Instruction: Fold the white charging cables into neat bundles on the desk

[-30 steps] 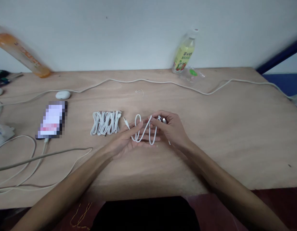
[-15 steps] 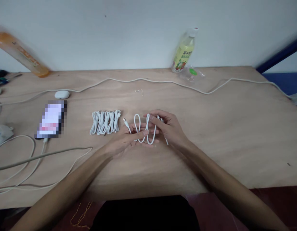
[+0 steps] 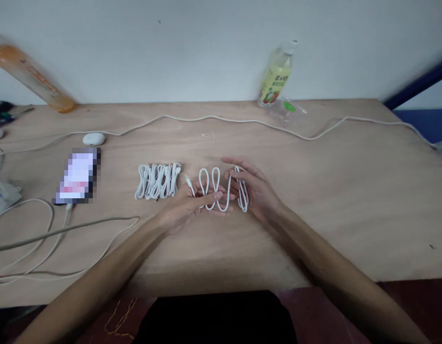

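Note:
A short white cable (image 3: 216,188) lies folded in upright loops across both my hands at the middle of the wooden table (image 3: 350,191). My left hand (image 3: 190,204) pinches the loops on the left, thumb pressed over the cable. My right hand (image 3: 254,188) holds the rightmost loop between its fingers. A cable plug sticks out at the upper left of my left hand. Just left of my hands a bundle of folded white cables (image 3: 157,181) rests on the table.
A phone (image 3: 78,175) with a charging cord lies at the left, a white earbud case (image 3: 93,139) behind it. A long white cord (image 3: 242,122) crosses the back. A yellow-labelled bottle (image 3: 275,79) and an orange bottle (image 3: 30,74) stand by the wall. Loose cords (image 3: 45,239) lie front left.
The cable now shows one more folded loop, at the right. My right hand has shifted slightly up and now holds that loop; my left hand has closed more over the loops.

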Available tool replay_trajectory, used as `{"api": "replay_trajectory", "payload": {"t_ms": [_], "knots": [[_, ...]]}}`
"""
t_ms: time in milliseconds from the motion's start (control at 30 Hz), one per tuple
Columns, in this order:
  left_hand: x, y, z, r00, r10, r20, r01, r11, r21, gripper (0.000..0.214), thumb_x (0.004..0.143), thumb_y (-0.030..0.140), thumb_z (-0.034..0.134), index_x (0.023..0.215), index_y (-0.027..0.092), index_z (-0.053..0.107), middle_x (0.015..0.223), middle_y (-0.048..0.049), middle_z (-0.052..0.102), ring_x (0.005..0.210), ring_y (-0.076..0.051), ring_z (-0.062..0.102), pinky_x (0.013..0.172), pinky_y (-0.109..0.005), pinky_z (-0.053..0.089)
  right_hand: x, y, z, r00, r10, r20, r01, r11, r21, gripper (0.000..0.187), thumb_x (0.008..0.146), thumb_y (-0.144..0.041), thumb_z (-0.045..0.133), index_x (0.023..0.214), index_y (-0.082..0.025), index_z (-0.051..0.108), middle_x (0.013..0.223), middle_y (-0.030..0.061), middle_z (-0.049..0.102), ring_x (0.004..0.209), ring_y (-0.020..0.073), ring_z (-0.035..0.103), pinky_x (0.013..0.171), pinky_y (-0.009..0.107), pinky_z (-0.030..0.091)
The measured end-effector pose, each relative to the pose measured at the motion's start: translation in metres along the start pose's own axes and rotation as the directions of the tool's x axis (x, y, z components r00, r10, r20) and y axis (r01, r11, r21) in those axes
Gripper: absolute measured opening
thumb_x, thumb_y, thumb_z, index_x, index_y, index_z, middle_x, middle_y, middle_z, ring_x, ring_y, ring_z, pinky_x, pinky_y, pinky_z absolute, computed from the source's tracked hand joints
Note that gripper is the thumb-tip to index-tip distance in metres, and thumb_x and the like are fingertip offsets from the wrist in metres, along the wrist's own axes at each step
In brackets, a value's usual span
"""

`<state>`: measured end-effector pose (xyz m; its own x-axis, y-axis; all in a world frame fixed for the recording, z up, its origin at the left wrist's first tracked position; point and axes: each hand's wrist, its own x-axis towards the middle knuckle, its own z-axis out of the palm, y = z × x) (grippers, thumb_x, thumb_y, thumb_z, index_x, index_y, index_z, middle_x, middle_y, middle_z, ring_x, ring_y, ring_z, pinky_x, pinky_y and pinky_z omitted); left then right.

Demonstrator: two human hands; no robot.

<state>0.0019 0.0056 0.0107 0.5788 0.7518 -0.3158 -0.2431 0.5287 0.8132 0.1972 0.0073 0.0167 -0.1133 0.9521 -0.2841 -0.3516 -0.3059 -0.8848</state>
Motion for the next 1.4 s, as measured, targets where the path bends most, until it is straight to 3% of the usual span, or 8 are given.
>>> {"api": "replay_trajectory", "payload": {"t_ms": [167, 267, 433, 533, 633, 867, 1200, 1400], "knots": [[0.000, 0.001, 0.000, 1.000, 0.020, -0.003, -0.020, 0.999, 0.040, 0.050, 0.090, 0.035, 0.092, 0.134, 0.017, 0.076, 0.116, -0.0145, 0.087, 0.104, -0.032, 0.085, 0.094, -0.047, 0.067, 0.002, 0.001, -0.005, 0.999, 0.018, 0.045, -0.019, 0.999, 0.030, 0.051, 0.072, -0.024, 0.070, 0.123, -0.027, 0.075, 0.101, -0.0001, 0.078, 0.074, 0.0154, 0.066, 0.063, 0.029, 0.055], [0.001, 0.001, -0.001, 1.000, 0.022, -0.003, -0.022, 0.999, 0.048, 0.042, 0.093, 0.035, 0.089, 0.129, 0.016, 0.079, 0.125, -0.0164, 0.085, 0.103, -0.031, 0.085, 0.095, -0.046, 0.068, 0.004, 0.003, -0.007, 0.998, 0.014, 0.066, -0.015, 1.000, 0.019, 0.049, 0.076, -0.023, 0.065, 0.124, -0.026, 0.075, 0.110, 0.0032, 0.081, 0.083, 0.0188, 0.073, 0.070, 0.033, 0.061], [0.003, 0.000, -0.003, 0.997, 0.068, -0.044, -0.065, 0.997, 0.047, 0.042, 0.086, 0.034, 0.095, 0.121, 0.015, 0.081, 0.122, -0.0155, 0.086, 0.100, -0.031, 0.086, 0.093, -0.046, 0.069, 0.006, 0.010, -0.006, 0.999, 0.003, 0.044, -0.001, 0.999, -0.033, 0.032, 0.086, -0.027, 0.070, 0.118, -0.026, 0.076, 0.109, 0.0060, 0.083, 0.092, 0.0227, 0.078, 0.082, 0.039, 0.065], [0.003, -0.001, -0.003, 0.995, 0.080, -0.054, -0.077, 0.996, 0.055, 0.037, 0.088, 0.033, 0.093, 0.119, 0.016, 0.082, 0.118, -0.0144, 0.087, 0.099, -0.030, 0.085, 0.092, -0.046, 0.069, 0.006, 0.014, -0.005, 0.999, -0.021, 0.050, 0.026, 0.994, -0.109, 0.023, 0.091, -0.039, 0.077, 0.110, -0.026, 0.078, 0.105, 0.0054, 0.082, 0.088, 0.0215, 0.077, 0.079, 0.036, 0.065], [0.003, -0.002, -0.002, 0.996, 0.075, -0.050, -0.071, 0.995, 0.076, 0.033, 0.091, 0.033, 0.090, 0.117, 0.016, 0.083, 0.112, -0.0137, 0.087, 0.097, -0.028, 0.085, 0.091, -0.045, 0.069, 0.005, 0.014, -0.005, 0.994, -0.062, 0.093, 0.082, 0.972, -0.221, 0.030, 0.093, -0.054, 0.078, 0.102, -0.025, 0.079, 0.091, 0.0032, 0.078, 0.077, 0.0192, 0.071, 0.068, 0.032, 0.060], [0.003, -0.005, -0.003, 0.989, 0.140, -0.048, -0.131, 0.978, 0.164, 0.025, 0.092, 0.036, 0.088, 0.109, 0.018, 0.087, 0.108, -0.0108, 0.087, 0.095, -0.028, 0.082, 0.084, -0.041, 0.068, 0.002, 0.009, -0.006, 0.984, -0.062, 0.169, 0.111, 0.949, -0.295, 0.045, 0.098, -0.065, 0.071, 0.113, -0.023, 0.077, 0.068, -0.0043, 0.062, 0.052, 0.0112, 0.053, 0.048, 0.023, 0.040], [0.001, 0.005, 0.001, 0.979, 0.148, -0.143, -0.110, 0.964, 0.243, 0.018, 0.089, 0.033, 0.090, 0.098, 0.018, 0.085, 0.101, -0.0093, 0.086, 0.092, -0.025, 0.080, 0.084, -0.042, 0.070, 0.003, 0.011, -0.002, 0.975, -0.136, 0.176, 0.179, 0.948, -0.262, 0.057, 0.094, -0.077, 0.070, 0.082, -0.022, 0.068, 0.068, -0.0018, 0.064, 0.057, 0.0125, 0.058, 0.056, 0.027, 0.047], [0.000, 0.003, 0.000, 0.978, 0.149, -0.148, -0.102, 0.952, 0.288, 0.021, 0.087, 0.033, 0.091, 0.101, 0.017, 0.084, 0.097, -0.0086, 0.086, 0.093, -0.027, 0.081, 0.085, -0.044, 0.070, 0.001, 0.012, -0.001, 0.979, -0.118, 0.168, 0.162, 0.947, -0.276, 0.043, 0.088, -0.060, 0.083, 0.108, -0.023, 0.079, 0.070, -0.0038, 0.065, 0.055, 0.0117, 0.053, 0.052, 0.026, 0.040]]}}
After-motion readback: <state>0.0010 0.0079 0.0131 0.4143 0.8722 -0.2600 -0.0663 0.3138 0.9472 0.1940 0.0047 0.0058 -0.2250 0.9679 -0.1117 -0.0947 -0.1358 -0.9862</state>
